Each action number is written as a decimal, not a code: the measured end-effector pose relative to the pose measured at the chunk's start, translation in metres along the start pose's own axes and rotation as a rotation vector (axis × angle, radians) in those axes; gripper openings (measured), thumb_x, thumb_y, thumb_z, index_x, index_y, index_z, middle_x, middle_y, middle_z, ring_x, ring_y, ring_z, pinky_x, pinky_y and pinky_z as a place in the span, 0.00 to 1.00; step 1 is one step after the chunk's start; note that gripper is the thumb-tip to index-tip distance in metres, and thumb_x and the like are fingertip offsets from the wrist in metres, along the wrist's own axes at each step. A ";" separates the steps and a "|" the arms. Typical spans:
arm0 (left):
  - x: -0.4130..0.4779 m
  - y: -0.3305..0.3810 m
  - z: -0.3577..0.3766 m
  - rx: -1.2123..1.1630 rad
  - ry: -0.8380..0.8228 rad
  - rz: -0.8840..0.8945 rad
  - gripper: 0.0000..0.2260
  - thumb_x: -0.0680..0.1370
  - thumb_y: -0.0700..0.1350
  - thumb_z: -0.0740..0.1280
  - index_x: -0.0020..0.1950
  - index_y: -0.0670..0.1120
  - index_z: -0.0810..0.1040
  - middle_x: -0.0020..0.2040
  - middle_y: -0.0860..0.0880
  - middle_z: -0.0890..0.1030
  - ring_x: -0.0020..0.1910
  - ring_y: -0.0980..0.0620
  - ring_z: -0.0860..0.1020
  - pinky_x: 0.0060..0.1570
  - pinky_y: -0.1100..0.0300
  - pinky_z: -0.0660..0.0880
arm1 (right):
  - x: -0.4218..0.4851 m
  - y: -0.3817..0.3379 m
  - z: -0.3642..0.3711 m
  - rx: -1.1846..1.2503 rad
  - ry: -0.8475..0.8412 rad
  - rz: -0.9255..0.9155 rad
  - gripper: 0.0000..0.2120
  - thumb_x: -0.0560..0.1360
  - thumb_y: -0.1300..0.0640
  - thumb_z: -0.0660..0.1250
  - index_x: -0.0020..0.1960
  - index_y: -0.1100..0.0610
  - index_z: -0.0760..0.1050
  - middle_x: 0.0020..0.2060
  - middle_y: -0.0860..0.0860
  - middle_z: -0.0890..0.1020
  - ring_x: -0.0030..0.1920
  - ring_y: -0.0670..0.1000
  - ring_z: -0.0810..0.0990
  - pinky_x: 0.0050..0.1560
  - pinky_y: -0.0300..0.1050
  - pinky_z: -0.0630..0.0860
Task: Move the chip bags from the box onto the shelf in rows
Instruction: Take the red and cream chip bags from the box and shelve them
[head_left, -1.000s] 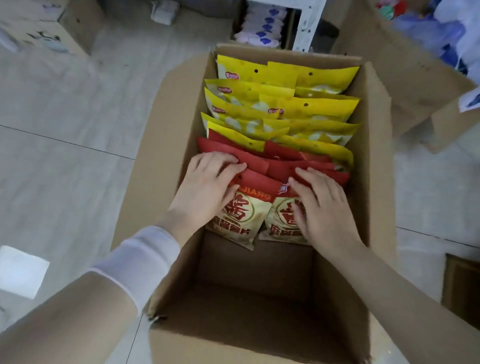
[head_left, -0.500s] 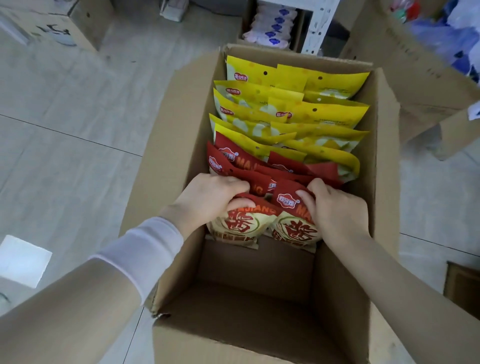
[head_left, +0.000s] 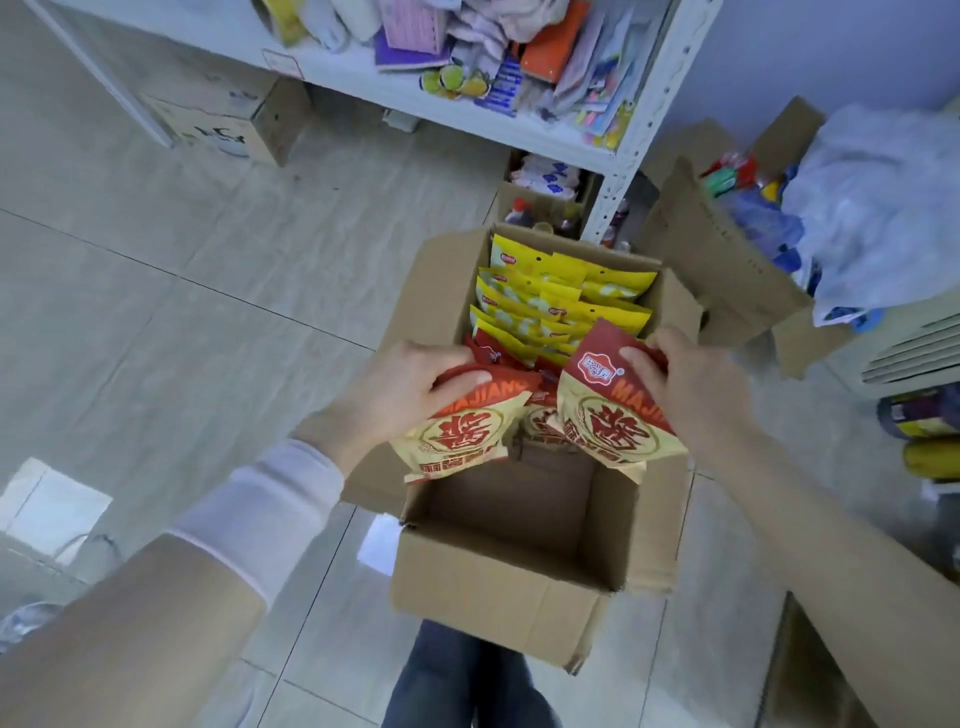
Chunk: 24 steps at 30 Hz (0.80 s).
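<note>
An open cardboard box (head_left: 498, 587) stands on the floor below me. Its far half holds several yellow chip bags (head_left: 545, 306) standing in rows, with more red bags (head_left: 540, 415) in front of them. My left hand (head_left: 410, 387) grips the top of one red-and-cream chip bag (head_left: 457, 431), lifted above the box. My right hand (head_left: 680, 379) grips the top of a second red-and-cream bag (head_left: 613, 415), held a little higher. The white metal shelf (head_left: 363, 83) runs across the top of the view.
The shelf carries a heap of colourful packets (head_left: 509, 47). A second open box (head_left: 727, 260) with plastic-wrapped goods stands at the right. A small box (head_left: 545, 192) sits under the shelf, and another carton (head_left: 228, 119) at the far left. Grey tiled floor (head_left: 182, 312) lies to the left.
Both hands have closed on a red bag each and lifted them up out of the box. My head has tilted up, so the shelf has come into view.
</note>
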<state>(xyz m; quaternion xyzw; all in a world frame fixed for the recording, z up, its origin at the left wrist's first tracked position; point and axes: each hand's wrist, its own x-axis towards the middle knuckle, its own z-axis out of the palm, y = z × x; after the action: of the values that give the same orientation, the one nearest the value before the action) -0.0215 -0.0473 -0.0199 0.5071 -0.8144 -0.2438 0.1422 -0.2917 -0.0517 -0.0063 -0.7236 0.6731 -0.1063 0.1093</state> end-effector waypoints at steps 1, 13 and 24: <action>-0.005 0.006 -0.022 0.003 0.027 0.007 0.15 0.78 0.60 0.58 0.41 0.50 0.71 0.36 0.47 0.81 0.32 0.48 0.78 0.28 0.64 0.69 | 0.003 -0.011 -0.016 -0.016 0.015 -0.024 0.19 0.77 0.45 0.59 0.51 0.61 0.73 0.40 0.61 0.80 0.41 0.63 0.78 0.35 0.46 0.67; -0.102 -0.043 -0.225 0.118 0.073 0.023 0.18 0.76 0.63 0.52 0.35 0.53 0.66 0.28 0.56 0.74 0.28 0.53 0.76 0.28 0.62 0.71 | 0.054 -0.202 -0.118 -0.105 0.288 -0.310 0.15 0.75 0.53 0.67 0.44 0.67 0.74 0.29 0.66 0.78 0.31 0.66 0.78 0.31 0.45 0.64; -0.158 -0.137 -0.344 0.273 0.056 0.165 0.15 0.78 0.58 0.54 0.36 0.52 0.65 0.26 0.59 0.65 0.26 0.58 0.68 0.29 0.65 0.68 | 0.111 -0.378 -0.108 -0.190 0.310 -0.398 0.16 0.75 0.53 0.66 0.45 0.67 0.74 0.30 0.66 0.77 0.32 0.66 0.78 0.31 0.46 0.64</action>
<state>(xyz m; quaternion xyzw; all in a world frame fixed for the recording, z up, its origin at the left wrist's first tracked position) 0.3173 -0.0435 0.1971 0.4599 -0.8744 -0.1039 0.1141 0.0431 -0.1372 0.2111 -0.8239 0.5333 -0.1714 -0.0866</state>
